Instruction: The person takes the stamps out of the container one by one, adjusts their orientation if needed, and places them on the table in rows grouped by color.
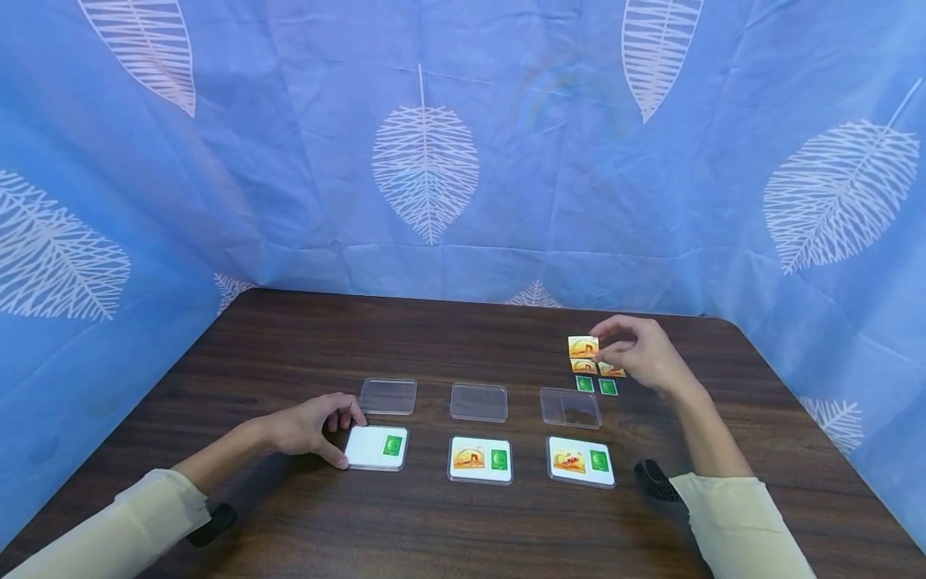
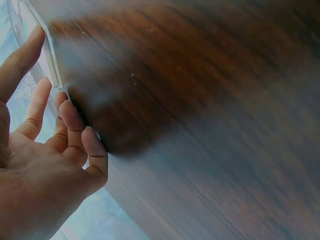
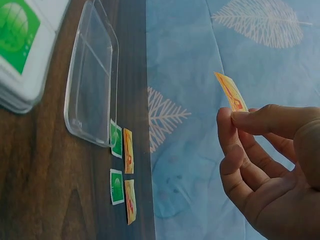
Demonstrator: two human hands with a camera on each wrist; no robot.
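Cream fabric sleeves (image 1: pixel 734 515) are being worn closest to the camera, above a dark brown wood-grain table (image 1: pixel 405 523). Three flat, rectangular, clear plastic boxes with white inserts are being kept in a row: left box (image 1: pixel 367 446), middle box (image 1: pixel 470 475), right box (image 1: pixel 571 478). Behind them, three thin, rectangular, transparent plastic lids (image 1: pixel 388 396) are lying, one per box.

By the left hand (image 1: pixel 311 426), the left box is being steadied at its left edge, held lightly between thumb and fingers. By the right hand (image 1: pixel 644 358), an orange-and-yellow paper stamp (image 1: pixel 583 347) is being pinched between thumb and forefinger, raised at the table's far right. Beside it, two loose orange stamps (image 1: pixel 583 367) and two small green paper stamps (image 1: pixel 608 388) are lying in two rows; whether one green stamp is being overlapped by a lid corner cannot be told for sure.

Progress, as judged: one orange and one green stamp are being carried by both middle and right boxes, seemingly filled. On the left box only green is being shown; its orange is apparently being awaited. Lidding seems left undone throughout.
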